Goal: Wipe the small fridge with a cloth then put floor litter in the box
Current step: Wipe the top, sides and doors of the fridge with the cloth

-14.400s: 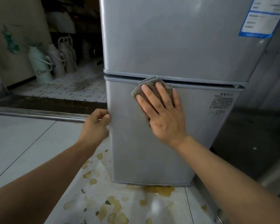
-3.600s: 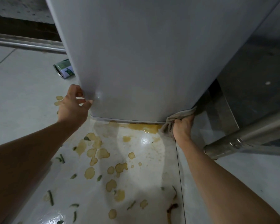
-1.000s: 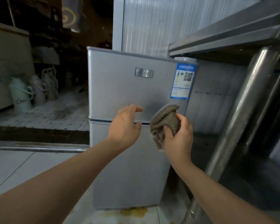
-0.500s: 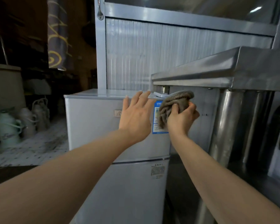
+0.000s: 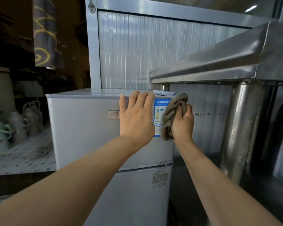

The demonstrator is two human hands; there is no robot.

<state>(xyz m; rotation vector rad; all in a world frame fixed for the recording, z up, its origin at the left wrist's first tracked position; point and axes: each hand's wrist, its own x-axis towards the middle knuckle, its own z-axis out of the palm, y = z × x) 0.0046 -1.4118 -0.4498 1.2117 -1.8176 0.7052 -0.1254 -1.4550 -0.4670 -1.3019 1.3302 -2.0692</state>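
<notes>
The small silver two-door fridge stands in front of me, its top edge at mid-frame. My left hand lies flat and open against the upper door, fingertips at the top edge. My right hand grips a bunched brown-grey cloth at the fridge's upper right corner, over the blue energy label. The floor, its litter and the box are out of view.
A steel table with a thick round leg stands close on the right of the fridge. A ribbed metal panel rises behind. A small round lid sits on the fridge top. Pale thermos jugs stand on the tiled floor at left.
Both hands stay near the fridge's top right. My left hand has settled flat on the upper door, and the cloth in my right hand has dropped slightly onto the corner by the label.
</notes>
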